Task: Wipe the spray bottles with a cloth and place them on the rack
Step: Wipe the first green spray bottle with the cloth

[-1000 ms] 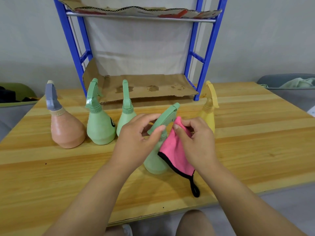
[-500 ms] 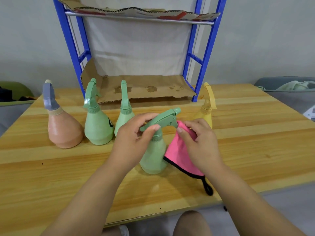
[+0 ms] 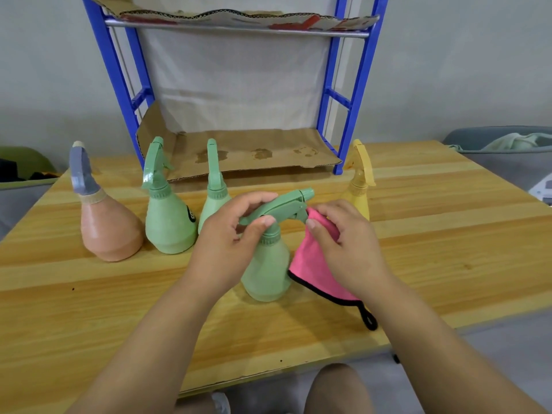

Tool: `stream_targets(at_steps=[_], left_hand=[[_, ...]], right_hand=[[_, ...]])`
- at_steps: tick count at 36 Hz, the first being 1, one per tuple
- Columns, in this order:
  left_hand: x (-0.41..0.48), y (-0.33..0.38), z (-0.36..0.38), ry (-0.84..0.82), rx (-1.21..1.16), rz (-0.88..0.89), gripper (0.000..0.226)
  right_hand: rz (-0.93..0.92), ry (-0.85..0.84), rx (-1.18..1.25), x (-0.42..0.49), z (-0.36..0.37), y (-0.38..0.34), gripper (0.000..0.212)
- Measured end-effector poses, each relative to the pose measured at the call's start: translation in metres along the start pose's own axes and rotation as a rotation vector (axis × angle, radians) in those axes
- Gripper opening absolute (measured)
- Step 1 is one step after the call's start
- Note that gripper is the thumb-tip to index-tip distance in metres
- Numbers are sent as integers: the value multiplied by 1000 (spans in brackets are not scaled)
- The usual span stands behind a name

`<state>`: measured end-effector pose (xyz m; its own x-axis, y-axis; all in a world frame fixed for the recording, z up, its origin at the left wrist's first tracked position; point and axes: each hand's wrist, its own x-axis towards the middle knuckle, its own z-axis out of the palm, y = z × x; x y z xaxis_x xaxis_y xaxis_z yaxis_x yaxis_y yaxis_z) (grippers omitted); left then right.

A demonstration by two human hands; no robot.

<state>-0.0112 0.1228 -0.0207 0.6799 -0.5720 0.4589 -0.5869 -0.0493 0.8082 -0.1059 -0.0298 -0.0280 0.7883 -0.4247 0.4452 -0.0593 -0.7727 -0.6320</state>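
Change noted: within the last second the green bottle [image 3: 265, 264] has been brought from a lean to upright. Its spray head has swung near level, nozzle toward the right edge of the bench [image 3: 433, 234]. Its base appears to rest on the bench, near the middle of the front edge.

The left grip [image 3: 227, 243] is closed round the spray head, thumb in front and fingers over the top, steadying it. The right grip [image 3: 346, 246] pinches the pink cloth [image 3: 313, 264] in curled fingers and holds it under the nozzle, at the trigger. The rest of the cloth hangs beside the bottle's right flank; a second ago it was bunched higher against the head.

Judgement: wiping of this bottle is in hand and has passed from the head to the trigger; the body probably remains to be done. A row of four other bottles [image 3: 170, 222] stands behind, toward the rack [image 3: 357, 94]. The rack's lower shelf carries only cardboard [image 3: 254, 153]; no bottle is placed yet.
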Motion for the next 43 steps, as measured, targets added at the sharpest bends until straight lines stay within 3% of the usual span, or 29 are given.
stream_targets(at_steps=[7,13,20,26,36,43], left_hand=[[-1,-5,-1,51,300,68,28],[-2,-3,5,181,521,263,38],[5,16,17,106,622,359,38],[5,22,11,41,559,315,38],[-7,21,-1,4,427,294,40],[-15,15,-9,12,337,298,27]], right_hand=[[52,-124,25,-11,-15,-2,9],[115,-34,159,-18,-21,-5,10],[132,105,232,-22,-29,0,16],[88,126,220,-28,-31,7,27],[24,130,250,-38,-26,1,26],[29,121,322,-44,-20,-4,28]])
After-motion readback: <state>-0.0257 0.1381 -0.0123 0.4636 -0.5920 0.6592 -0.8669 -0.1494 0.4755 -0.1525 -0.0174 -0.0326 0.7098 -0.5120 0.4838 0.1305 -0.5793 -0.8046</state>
